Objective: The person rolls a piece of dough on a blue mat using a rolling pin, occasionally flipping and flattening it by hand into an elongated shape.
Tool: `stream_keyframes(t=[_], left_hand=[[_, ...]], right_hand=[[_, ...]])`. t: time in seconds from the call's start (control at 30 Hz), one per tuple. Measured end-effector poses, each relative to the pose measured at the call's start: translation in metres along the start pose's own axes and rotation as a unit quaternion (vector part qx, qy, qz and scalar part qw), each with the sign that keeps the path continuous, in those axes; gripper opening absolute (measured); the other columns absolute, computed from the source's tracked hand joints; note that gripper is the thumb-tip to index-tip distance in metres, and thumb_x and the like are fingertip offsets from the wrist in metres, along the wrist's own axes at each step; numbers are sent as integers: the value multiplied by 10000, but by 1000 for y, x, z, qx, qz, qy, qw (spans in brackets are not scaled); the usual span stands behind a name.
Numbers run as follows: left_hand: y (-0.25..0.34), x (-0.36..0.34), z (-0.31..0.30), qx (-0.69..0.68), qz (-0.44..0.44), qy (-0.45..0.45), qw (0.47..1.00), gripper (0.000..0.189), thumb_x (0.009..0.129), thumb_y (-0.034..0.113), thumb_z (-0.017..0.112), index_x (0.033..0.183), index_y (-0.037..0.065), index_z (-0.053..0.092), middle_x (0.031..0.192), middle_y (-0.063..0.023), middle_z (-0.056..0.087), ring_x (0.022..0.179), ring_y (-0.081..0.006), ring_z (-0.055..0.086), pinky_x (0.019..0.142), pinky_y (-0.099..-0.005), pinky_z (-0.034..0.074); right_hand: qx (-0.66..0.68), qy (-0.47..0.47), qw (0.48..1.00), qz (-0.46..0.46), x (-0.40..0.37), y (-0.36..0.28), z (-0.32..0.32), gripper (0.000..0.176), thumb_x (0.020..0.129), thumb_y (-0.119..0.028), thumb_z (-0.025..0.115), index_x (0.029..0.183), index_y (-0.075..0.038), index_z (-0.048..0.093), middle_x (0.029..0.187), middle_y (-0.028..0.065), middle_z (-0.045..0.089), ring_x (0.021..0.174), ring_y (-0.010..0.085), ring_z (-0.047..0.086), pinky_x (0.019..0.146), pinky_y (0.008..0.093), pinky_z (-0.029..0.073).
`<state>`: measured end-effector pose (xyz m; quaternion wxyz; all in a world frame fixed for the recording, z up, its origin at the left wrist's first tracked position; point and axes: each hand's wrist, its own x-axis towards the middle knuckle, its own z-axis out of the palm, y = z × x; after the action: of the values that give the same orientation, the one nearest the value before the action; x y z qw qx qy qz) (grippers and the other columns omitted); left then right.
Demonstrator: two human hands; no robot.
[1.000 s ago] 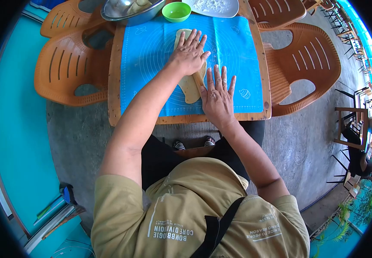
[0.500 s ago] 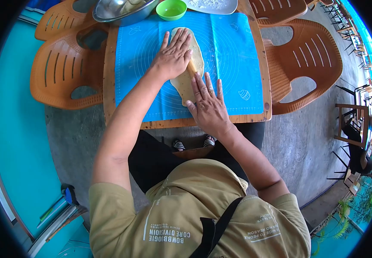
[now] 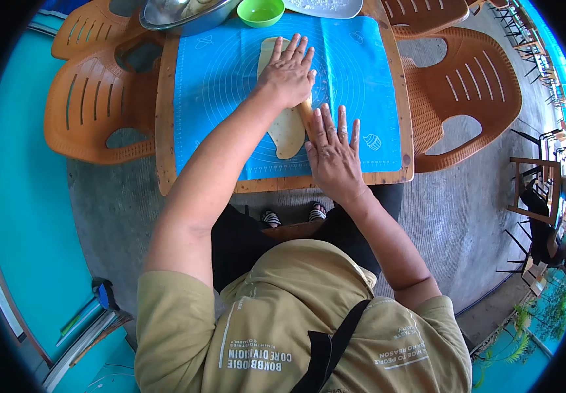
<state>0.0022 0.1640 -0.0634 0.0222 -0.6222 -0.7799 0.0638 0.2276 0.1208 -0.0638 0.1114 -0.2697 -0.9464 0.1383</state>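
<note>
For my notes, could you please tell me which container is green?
The small middle bowl; the larger left bowl is metallic, the right dish white.

the left hand [image 3: 287, 72] lies palm down, fingers extended, over the far part of a wooden rolling pin [image 3: 306, 116]; the right hand [image 3: 337, 158] is at its near end. long, flat dough [image 3: 287, 134] lies on a blue mat [image 3: 212, 88]. beyond stand a metal bowl [image 3: 198, 25], a green bowl [image 3: 261, 13] and a white plate [image 3: 351, 12] of powder [image 3: 314, 4].

The hands [image 3: 336, 160] are softly lit, with white glare far to their right and fisheye bending toward dark edges.
</note>
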Motion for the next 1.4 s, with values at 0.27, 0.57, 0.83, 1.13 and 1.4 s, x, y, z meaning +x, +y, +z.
stream_keyframes(t=[0.27,0.57,0.83,1.13,1.4], left_hand=[[-23,7,0,-152,15,7,988,683,1148,489,234,1705,96,199,1794,-83,129,1662,-244,37,1344,-504,-21],[-22,-7,17,-59,12,51,997,673,1152,444,208,1703,60,169,1793,-114,109,1661,-254,45,1343,-521,-18],[-5,7,-2,30,10,-10,999,673,1147,437,214,1696,47,190,1792,-99,127,1662,-244,28,1343,-521,-41],[19,33,-5,17,15,-23,999,672,1146,453,210,1694,64,222,1783,-126,161,1661,-289,34,1338,-543,-30],[43,59,-6,-24,8,-28,999,717,1136,530,140,1711,104,176,1789,-106,152,1662,-287,52,1330,-549,-51]], right_hand=[[20,25,999,-20,7,-8,-8,649,1096,-280,456,1641,42,312,1732,232,263,1627,430,171,1296,633,82],[-8,-9,1000,-24,12,-9,-2,671,1108,-335,434,1655,28,292,1753,171,243,1631,393,179,1312,608,62],[2,3,1000,6,12,-1,-3,656,1100,-300,463,1662,-4,301,1742,157,286,1640,391,147,1306,622,27],[-24,40,998,43,10,15,-5,610,1065,-203,479,1623,22,377,1722,191,314,1622,439,186,1287,658,62],[-76,109,989,69,11,19,-13,518,1016,-182,555,1495,15,551,1507,226,510,1470,400,413,1241,617,206]])
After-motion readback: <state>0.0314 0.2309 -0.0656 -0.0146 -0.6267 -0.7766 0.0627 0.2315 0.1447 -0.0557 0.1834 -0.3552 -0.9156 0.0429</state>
